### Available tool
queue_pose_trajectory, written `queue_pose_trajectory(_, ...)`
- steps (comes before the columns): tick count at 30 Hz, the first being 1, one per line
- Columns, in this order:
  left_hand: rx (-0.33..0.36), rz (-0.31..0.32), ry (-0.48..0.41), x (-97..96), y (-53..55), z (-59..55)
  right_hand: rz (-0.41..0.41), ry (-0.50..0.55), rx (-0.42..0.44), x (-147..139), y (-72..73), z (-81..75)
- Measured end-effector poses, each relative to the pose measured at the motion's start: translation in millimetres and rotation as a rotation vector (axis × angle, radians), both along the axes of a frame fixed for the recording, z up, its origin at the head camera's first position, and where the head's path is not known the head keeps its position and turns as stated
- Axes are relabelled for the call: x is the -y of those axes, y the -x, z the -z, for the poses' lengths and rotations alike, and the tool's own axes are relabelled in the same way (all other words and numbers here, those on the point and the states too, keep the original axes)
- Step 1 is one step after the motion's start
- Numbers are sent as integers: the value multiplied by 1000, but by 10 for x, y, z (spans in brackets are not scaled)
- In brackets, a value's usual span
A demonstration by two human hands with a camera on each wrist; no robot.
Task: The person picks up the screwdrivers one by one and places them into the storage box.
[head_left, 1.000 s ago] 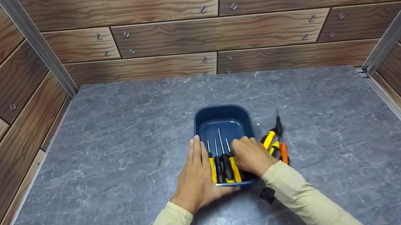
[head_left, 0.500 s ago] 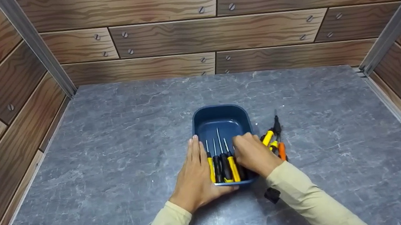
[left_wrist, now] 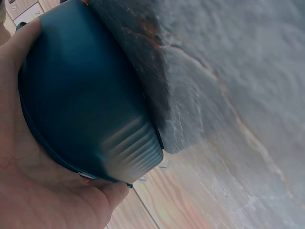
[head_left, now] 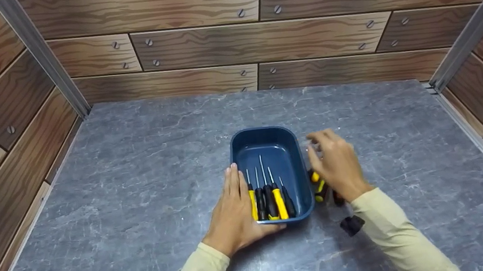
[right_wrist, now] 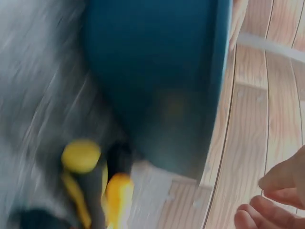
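A dark blue box point(head_left: 263, 129) stands on the marbled tabletop, with several screwdrivers point(head_left: 279, 203) side by side in its near half, their yellow or black handles toward me. My left hand point(head_left: 232, 217) rests against the box's near left corner, fingers straight along the left side and thumb across the near side. To the right of the box, my right hand point(head_left: 338, 163) hovers with loosely bent fingers and nothing in them. Below it lie several more tools with yellow and black handles point(head_left: 320, 190), partly hidden by the hand; their tips do not show.
Wood-patterned panels point(head_left: 196, 46) close off the back and both sides. Metal posts point(head_left: 42, 57) stand at the rear corners. A small black device point(head_left: 352, 225) sits at the right wrist. Grey tabletop point(head_left: 138, 177) surrounds the box.
My right hand has let go of a black-handled screwdriver at the right of the row in the box, then moved right over the loose tools. My left hand stays at the box.
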State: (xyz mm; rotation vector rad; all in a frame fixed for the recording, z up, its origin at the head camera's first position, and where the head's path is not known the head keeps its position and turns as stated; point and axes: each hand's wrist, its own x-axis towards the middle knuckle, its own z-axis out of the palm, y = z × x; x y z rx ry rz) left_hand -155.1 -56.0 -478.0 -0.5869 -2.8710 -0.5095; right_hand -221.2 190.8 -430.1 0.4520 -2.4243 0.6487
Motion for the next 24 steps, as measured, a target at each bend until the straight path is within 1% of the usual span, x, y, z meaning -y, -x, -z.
queue_pose_trajectory(3,4,-3,4,0,-5,0,53,-43,-36,-174,22,41)
queue_pose_trajectory(4,3,-3,4,0,-5,0,70,-60,-37,-231,26,58)
queue_pose_trajectory(6,4,-1,8,-2,-5,0,98,-90,-11,-340,25,98)
queue_pose_trajectory(9,9,-3,15,1,-6,-3,132,-116,90,-471,2,160)
queue_pose_trajectory(14,18,-5,27,1,1,-5,177,-107,326,-614,-60,270)
queue_pose_trajectory(17,20,-3,33,-2,8,-3,202,-98,441,-656,-80,331)
queue_pose_trajectory(20,25,-3,38,-2,8,-1,202,-97,506,-671,-85,390)
queue_pose_trajectory(24,23,-6,44,-2,9,7,187,-102,553,-675,-90,441)
